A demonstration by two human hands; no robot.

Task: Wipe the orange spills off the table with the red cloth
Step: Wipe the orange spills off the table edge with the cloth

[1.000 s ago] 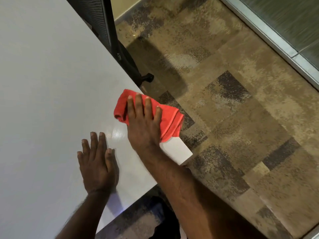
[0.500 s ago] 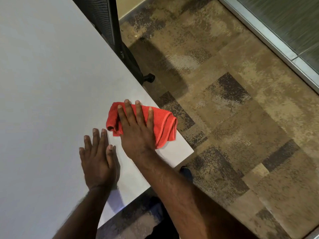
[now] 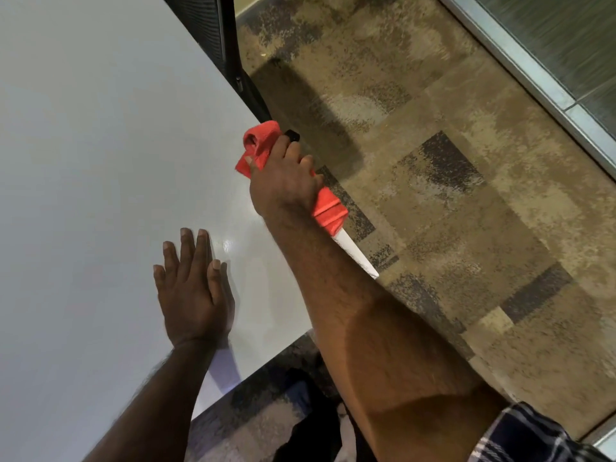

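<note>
My right hand point(image 3: 283, 181) grips the bunched red cloth point(image 3: 328, 208) at the right edge of the white table point(image 3: 100, 161). One end of the cloth sticks out past my fingers and the other hangs over the table's edge. My left hand point(image 3: 191, 288) lies flat on the tabletop with its fingers spread, a little nearer to me and to the left of the cloth. No orange spill shows on the visible tabletop. A faint glossy patch lies between my two hands.
A black office chair point(image 3: 220, 45) stands against the table's far right edge. Patterned brown carpet point(image 3: 433, 195) covers the floor to the right. A metal door frame point(image 3: 533, 78) runs along the top right. The table's corner is near my right forearm.
My right hand has gone from pressing flat on the cloth to gripping it bunched, and has shifted away from me along the table's right edge. My left hand stays flat in place.
</note>
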